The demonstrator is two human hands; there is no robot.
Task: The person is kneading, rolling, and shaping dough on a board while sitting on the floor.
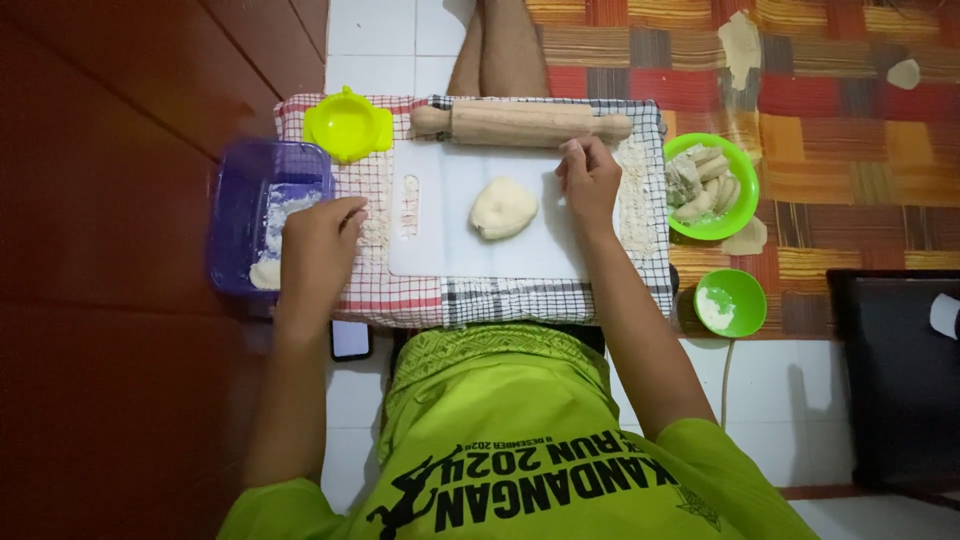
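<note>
A pale lump of dough (503,208) lies in the middle of a white cutting board (450,250). My right hand (590,183) rests on the board just right of the dough, fingers reaching toward a wooden rolling pin (520,123) at the board's far edge. My left hand (320,245) hovers at the right edge of a purple plastic tub (240,200) that holds white flour; its fingers look pinched together, and whether they hold flour I cannot tell.
A checked cloth (400,295) covers the low table. A yellow dumpling mould (347,124) sits at the far left. Right of the board stand a green bowl with shaped dough pieces (712,185) and a smaller green bowl (730,302). A phone (350,340) lies near the front edge.
</note>
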